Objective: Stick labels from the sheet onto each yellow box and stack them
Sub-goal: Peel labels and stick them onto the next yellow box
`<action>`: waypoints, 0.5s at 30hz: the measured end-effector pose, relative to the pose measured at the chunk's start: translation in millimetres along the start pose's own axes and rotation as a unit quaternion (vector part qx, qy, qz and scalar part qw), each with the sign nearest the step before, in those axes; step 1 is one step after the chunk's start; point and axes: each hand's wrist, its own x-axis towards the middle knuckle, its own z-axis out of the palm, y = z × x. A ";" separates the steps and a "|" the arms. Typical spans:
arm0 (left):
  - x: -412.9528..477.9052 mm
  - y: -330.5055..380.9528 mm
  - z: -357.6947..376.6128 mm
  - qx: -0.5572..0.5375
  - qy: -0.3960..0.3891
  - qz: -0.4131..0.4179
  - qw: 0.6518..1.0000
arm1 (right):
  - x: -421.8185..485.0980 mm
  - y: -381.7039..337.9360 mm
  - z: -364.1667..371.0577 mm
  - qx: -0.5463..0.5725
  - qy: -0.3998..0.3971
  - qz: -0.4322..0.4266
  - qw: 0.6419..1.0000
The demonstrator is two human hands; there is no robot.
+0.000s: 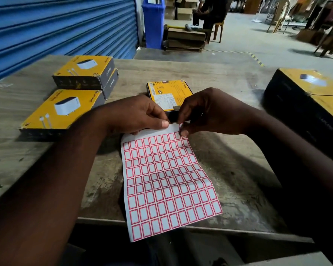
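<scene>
Now pinching a label (pixel 180 126) at the far right corner of the sheet (pixel 167 181) between thumb and forefinger of the right hand (pixel 210 112), grip nearly closed on it; pinning the sheet's far edge with the left hand (pixel 135 114), thumb on top. Probably heading next for the yellow box (pixel 169 93) lying just beyond both hands, nearer the right, long axis running away. Working with bare worktop (pixel 219 77) either side, stacked boxes (pixel 83 72) well left, larger boxes (pixel 306 89) well right.
</scene>
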 end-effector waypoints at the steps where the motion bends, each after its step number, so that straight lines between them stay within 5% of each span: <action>1: 0.2 0.1 0.0 0.001 0.000 0.000 1.000 | -0.1 -0.1 -0.4 -0.008 0.002 -0.001 1.000; 15: 1.6 -1.5 0.8 -0.005 -0.008 -0.005 1.000 | 1.9 0.9 -0.1 -0.038 -0.004 0.002 0.999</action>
